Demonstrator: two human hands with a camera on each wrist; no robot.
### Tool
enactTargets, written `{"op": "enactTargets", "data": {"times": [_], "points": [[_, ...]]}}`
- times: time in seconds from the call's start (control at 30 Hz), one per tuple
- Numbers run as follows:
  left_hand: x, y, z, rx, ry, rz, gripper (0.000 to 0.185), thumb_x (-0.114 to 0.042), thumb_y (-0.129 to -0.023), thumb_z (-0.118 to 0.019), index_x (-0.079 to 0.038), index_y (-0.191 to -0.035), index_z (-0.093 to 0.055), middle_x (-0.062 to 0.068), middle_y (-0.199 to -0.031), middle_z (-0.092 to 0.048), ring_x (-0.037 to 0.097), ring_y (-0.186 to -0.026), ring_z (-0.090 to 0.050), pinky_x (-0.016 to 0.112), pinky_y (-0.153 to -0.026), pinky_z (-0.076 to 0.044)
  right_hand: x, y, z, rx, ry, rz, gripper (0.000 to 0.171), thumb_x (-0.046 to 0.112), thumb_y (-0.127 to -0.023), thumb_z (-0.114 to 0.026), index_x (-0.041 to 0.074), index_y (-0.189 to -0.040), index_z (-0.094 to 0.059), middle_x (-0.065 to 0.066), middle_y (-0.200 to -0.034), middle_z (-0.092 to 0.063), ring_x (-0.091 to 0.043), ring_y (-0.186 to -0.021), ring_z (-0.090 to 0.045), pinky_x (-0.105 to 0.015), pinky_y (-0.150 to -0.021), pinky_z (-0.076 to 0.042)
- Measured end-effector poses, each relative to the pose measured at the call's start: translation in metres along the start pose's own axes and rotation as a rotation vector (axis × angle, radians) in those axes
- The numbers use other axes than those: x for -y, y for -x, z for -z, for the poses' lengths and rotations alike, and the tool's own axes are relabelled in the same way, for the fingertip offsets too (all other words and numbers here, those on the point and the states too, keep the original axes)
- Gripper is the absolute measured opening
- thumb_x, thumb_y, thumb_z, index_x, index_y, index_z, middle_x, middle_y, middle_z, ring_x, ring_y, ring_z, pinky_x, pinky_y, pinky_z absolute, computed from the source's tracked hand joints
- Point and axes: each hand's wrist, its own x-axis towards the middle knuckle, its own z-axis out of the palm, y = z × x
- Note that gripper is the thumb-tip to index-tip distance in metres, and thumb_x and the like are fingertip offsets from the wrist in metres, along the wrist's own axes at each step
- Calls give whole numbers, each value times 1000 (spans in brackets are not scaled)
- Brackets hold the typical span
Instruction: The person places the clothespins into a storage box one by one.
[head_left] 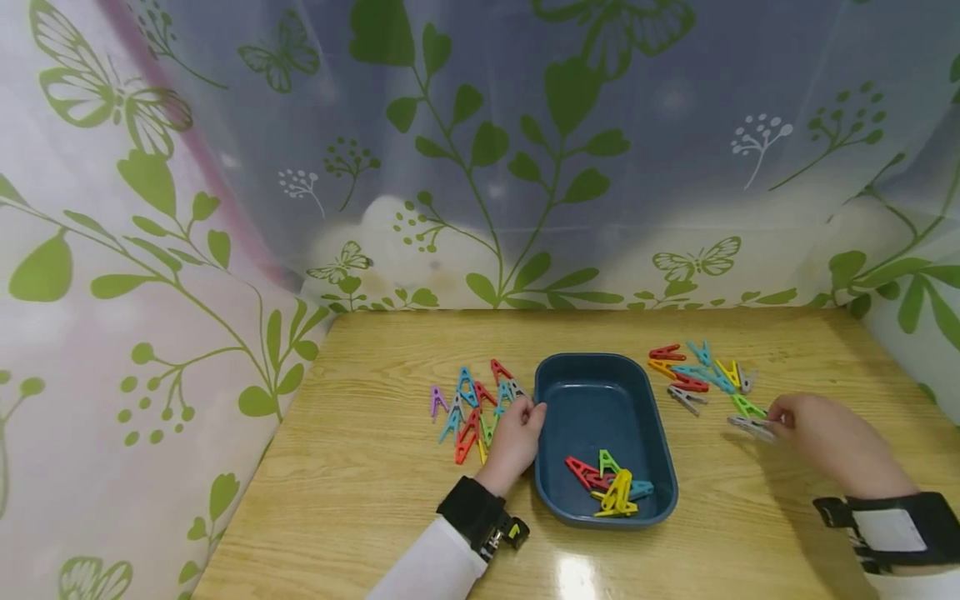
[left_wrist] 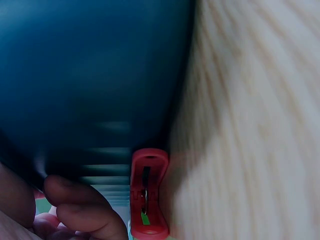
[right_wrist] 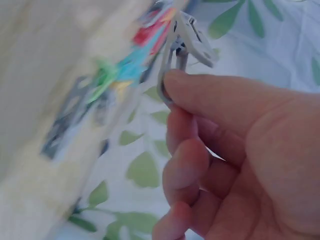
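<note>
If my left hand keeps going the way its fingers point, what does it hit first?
Probably the gray peg at the left hand's fingertips, beside the blue tray. The other pegs of that pile lie to its left. Depth is unclear, so the fingers may already touch it.

The left hand (head_left: 516, 440) covers some clips (head_left: 472, 408) of the pile by the tray (head_left: 600, 433), so what its fingertips touch cannot be told. In the left wrist view the tray wall (left_wrist: 95, 75) is a dark blur, a red clip (left_wrist: 148, 192) is cut by the bottom edge, and the fingers (left_wrist: 85, 210) run off the corner. In the right wrist view the desk (right_wrist: 55, 75) and its clip pile (right_wrist: 120, 70) are smeared by motion; the grey clip (right_wrist: 182, 42) is partly hidden behind the right hand (right_wrist: 240, 160).
</note>
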Motion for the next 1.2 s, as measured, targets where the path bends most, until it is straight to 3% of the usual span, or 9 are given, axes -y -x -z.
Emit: {"op": "enactTargets", "data": {"times": [0.27,0.47,0.6,0.77,1.2], "points": [[-1,0,-1,-2,-11,-7,33,-22,-109,-52,-11,-81,-41,-1,-68,-33,14,-57,-37,26,-56,-29,47,-2,14,-161,-24,66,15,11,-90,-77,-3,-93,-72,-1,-70,-55,-15,-60,-45,-31,-55,-36],[0,0,-2,1,-13,2,33,-22,-109,-52,-11,-81,-40,-1,-67,-32,14,-56,-36,26,-56,-29,80,-5,13,-299,-37,143,14,10,-87,-80,-1,-91,-73,-1,-70,-57,-13,-59,-46,-29,-54,-37],[1,1,-2,-4,-20,7,32,-23,-109,-53,-11,-81,-41,-1,-68,-32,14,-56,-36,26,-56,-29,101,-6,7,-341,-43,203,14,11,-85,-83,3,-92,-74,-1,-73,-59,-11,-59,-47,-28,-52,-37],[1,0,-1,-5,-20,5,33,-23,-109,-53,-11,-81,-40,-1,-68,-31,14,-57,-36,26,-57,-28,123,-8,-3,-357,-31,283,14,11,-83,-86,7,-88,-74,3,-73,-57,-8,-60,-46,-25,-53,-39],[0,0,0,-4,-12,2,33,-22,-109,-52,-12,-81,-40,-2,-68,-31,13,-56,-36,26,-56,-28,173,3,-23,-265,-23,483,18,18,-81,-89,22,-80,-71,12,-75,-57,0,-62,-51,-23,-57,-43]]}}
